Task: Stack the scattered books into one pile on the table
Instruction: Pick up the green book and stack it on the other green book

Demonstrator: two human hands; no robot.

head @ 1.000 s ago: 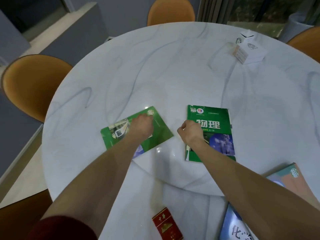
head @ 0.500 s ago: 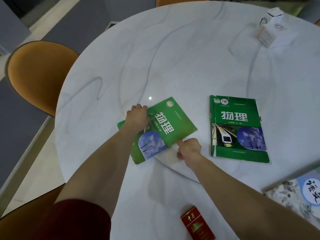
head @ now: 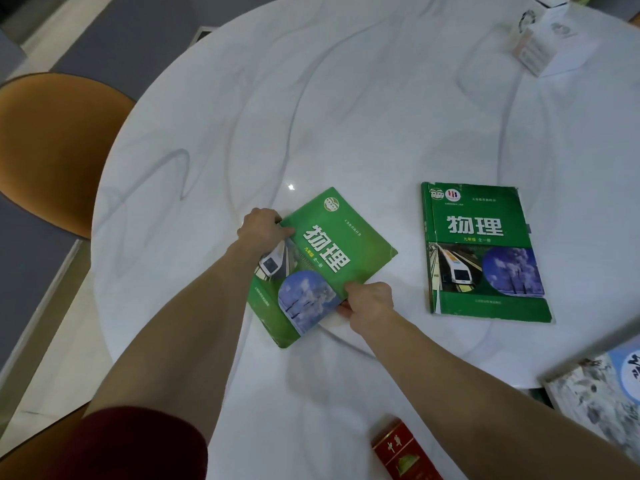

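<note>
Rotated since prev frame, green book [head: 322,263] w/ train cover, both hands gripping

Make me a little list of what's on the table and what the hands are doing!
Table: white marble table
Left hand: left hand grips the top-left edge of the tilted green book
Right hand: right hand pinches the same book's lower edge
Other green book: flat green book, lying apart to the right
Third book: pale book at the right edge, partly out of view
Extras: red packet, white box
Pile: not started yet
</note>
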